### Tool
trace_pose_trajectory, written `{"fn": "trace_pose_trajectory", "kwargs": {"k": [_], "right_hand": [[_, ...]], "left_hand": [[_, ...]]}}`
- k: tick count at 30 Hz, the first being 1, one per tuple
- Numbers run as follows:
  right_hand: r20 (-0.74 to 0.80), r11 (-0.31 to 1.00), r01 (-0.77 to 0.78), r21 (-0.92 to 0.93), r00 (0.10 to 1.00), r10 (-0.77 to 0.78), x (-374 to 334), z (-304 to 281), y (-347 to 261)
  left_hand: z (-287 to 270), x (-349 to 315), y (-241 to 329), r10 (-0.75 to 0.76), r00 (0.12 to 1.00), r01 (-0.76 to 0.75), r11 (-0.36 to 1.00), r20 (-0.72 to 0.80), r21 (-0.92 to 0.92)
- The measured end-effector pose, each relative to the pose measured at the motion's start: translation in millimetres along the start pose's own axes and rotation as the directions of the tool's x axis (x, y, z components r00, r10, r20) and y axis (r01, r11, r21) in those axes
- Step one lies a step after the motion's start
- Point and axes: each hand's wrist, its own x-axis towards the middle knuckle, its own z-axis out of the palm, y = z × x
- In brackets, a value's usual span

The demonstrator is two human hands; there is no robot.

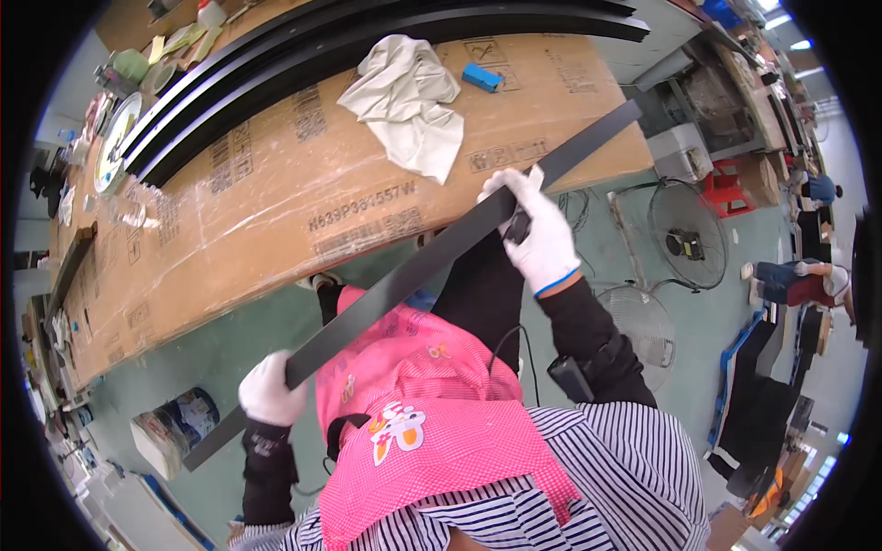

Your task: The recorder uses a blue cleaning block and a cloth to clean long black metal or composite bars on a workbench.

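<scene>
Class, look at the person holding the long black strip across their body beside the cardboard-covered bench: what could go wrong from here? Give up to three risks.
1. The long flat black strip is gripped only by the left gloved hand and right gloved hand; its far end could swing into the crumpled white cloth on the cardboard-covered bench.
2. Its low end hangs near the printed round bucket and might knock it.
3. Floor fans stand close, so turning may strike them.

Both hands in white gloves grip long flat black strip [413, 271] held diagonally across body. Left hand [269, 390] closed around lower part near end; right hand [537, 230] clasps upper part. Upper end reaches over cardboard-covered bench [276, 193]. On bench: crumpled pale cloth [409, 101], small blue block [481, 77], long black curved strips [367, 46]. Pink apron [413, 413] below.
</scene>
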Motion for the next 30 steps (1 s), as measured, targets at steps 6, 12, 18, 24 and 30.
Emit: {"fn": "trace_pose_trajectory", "kwargs": {"k": [6,12,18,24,30], "right_hand": [[0.021,0.991,0.137,-0.008,0.99,-0.137,58.9,-31.9,-79.2],[-0.085,0.957,0.289,-0.01,0.954,-0.289,90.7,-58.8,-128.3],[0.014,0.93,0.365,0.049,0.93,-0.366,115.0,-89.1,-139.5],[-0.051,0.943,0.323,0.076,0.946,-0.32,109.3,-51.5,-165.1],[0.418,0.764,0.589,-0.264,0.784,-0.46,99.7,19.3,-107.3]], "left_hand": [[-9.7,-64.5,-81.8,0.018,0.995,-0.006,0.993,-0.099,0.119],[-13.0,-90.0,-103.3,-0.013,0.992,0.03,0.99,-0.124,0.14],[-14.9,-77.3,-90.1,0.034,0.988,-0.025,0.998,-0.151,0.061],[-54.7,7.7,-7.6,0.086,0.981,-0.06,0.987,-0.175,0.149],[-42.8,150.3,97.4,0.117,0.942,-0.104,0.993,-0.313,0.057]]}}
